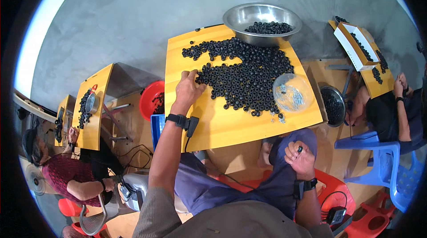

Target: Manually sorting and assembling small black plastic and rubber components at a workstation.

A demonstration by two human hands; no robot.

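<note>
My left hand (190,89) is at the left edge of a wide spread of small black round parts with centre holes (244,75), on a yellow tabletop (204,127). Its fingertips touch the outermost parts, thumb and forefinger a little apart. Over my right thigh, beyond the table's near edge, my right hand (301,160) is closed with the palm turned up. It pinches one black ring-shaped part (300,149) with a pale centre. A clear plastic bowl (291,92) of small silvery metal pieces stands at the spread's right side, with a few pieces loose beside it.
A steel basin (262,11) holding more black parts stands at the table's far edge. Below the table's left side are a red basin (151,98) and a blue crate (156,129). Other people sit at yellow tables on both sides. A blue plastic stool (382,158) is at right.
</note>
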